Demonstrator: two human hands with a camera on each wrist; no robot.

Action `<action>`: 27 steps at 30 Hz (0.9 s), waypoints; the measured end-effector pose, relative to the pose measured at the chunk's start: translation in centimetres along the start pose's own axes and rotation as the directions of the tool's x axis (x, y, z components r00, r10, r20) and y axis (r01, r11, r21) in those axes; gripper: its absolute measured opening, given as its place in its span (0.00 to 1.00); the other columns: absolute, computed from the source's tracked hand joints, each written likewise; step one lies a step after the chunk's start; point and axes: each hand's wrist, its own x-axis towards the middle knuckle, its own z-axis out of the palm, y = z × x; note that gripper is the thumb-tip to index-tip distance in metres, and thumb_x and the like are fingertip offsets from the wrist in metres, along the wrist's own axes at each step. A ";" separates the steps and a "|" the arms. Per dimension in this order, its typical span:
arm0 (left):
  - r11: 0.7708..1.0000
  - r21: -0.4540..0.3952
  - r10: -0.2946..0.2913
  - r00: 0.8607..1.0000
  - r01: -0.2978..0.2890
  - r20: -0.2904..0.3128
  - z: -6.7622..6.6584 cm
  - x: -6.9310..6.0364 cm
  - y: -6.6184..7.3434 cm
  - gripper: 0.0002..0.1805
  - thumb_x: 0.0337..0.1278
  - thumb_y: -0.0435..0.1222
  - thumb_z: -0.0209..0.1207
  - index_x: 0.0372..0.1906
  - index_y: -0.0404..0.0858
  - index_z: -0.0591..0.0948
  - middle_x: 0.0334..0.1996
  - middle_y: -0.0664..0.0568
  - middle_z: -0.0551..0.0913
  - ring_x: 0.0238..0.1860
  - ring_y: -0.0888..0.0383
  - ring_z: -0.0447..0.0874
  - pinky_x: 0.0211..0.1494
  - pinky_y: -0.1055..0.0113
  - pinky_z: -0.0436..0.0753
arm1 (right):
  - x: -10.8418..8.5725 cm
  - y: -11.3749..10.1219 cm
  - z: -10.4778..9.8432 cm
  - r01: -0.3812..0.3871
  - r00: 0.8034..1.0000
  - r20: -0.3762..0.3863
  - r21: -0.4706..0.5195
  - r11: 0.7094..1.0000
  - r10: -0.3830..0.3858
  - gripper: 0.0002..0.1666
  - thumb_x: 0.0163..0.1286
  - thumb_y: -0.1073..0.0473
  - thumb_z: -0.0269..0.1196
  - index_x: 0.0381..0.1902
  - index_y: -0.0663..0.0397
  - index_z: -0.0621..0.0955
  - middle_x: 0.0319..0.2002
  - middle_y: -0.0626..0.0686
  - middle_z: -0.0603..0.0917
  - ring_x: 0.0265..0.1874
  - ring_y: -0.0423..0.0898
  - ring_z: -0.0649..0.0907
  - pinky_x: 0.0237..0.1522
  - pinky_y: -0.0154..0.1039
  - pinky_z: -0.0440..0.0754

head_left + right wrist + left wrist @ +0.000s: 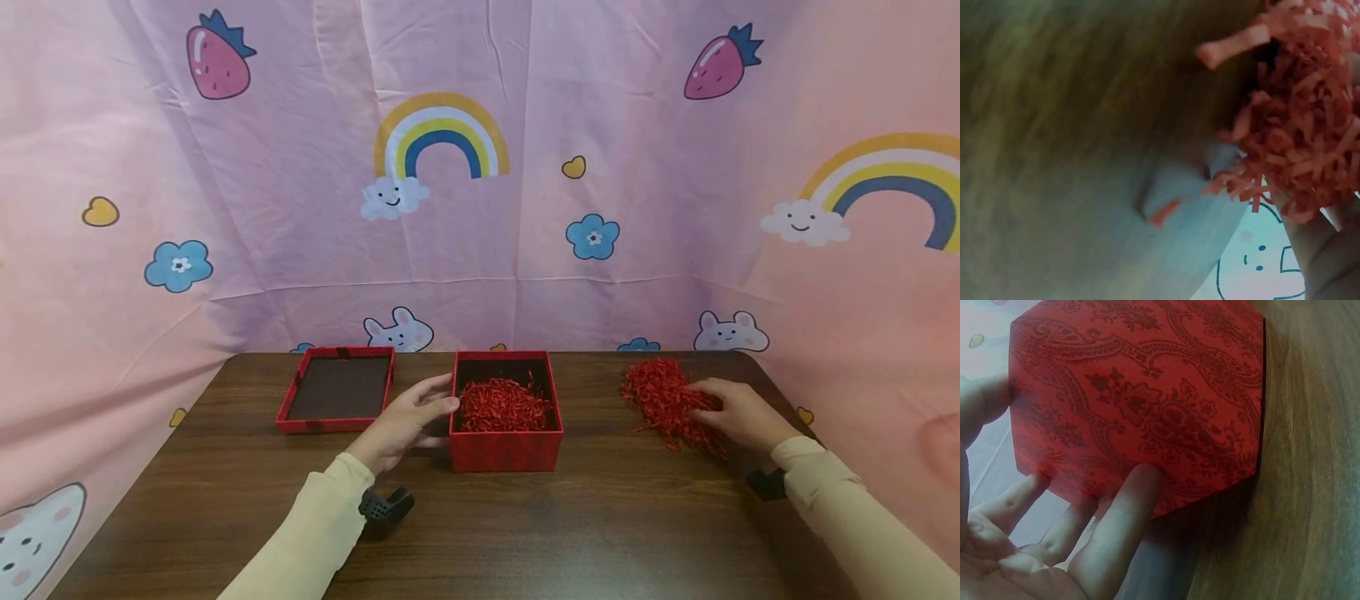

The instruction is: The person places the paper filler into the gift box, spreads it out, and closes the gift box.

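A red box (505,452) with a dark inside stands upright on the table, red shredded paper (504,406) lying in it. Against its left wall rests my left hand (401,423), fingers spread. The left wrist view shows fingertips touching the box's paisley-patterned side. To the right, a heap of red shredded paper (658,392) lies on the table. My right hand (738,412) grips strands at the heap's right side, its fingers curled. In the right wrist view a bunch of shreds hides much of that hand (1319,244).
A red-rimmed box lid (341,390) lies with its dark inside up, left of the box. The brown wooden table (525,533) ends at a pink patterned cloth (517,250) hanging behind and at both sides.
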 end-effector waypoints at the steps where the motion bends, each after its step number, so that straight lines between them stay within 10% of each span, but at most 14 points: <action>1: 1.000 0.000 0.002 1.000 -0.002 0.003 0.0 0.0 0.0 0.37 0.71 0.42 0.63 0.80 0.47 0.62 0.78 0.38 0.62 0.75 0.37 0.65 0.59 0.41 0.84 | 0.0 0.0 -0.1 0.000 1.000 -0.009 0.002 1.000 0.000 0.20 0.69 0.58 0.71 0.57 0.59 0.84 0.50 0.57 0.87 0.49 0.56 0.85 0.52 0.59 0.85; 27: 1.000 -0.011 0.018 1.000 -0.018 -0.024 0.2 -0.3 -0.2 0.39 0.67 0.46 0.67 0.79 0.49 0.65 0.73 0.40 0.70 0.72 0.39 0.70 0.56 0.43 0.85 | 1.6 -2.5 -5.5 0.081 0.978 -0.194 0.032 0.996 -0.074 0.17 0.70 0.63 0.70 0.55 0.62 0.84 0.45 0.62 0.88 0.36 0.29 0.80 0.34 0.28 0.80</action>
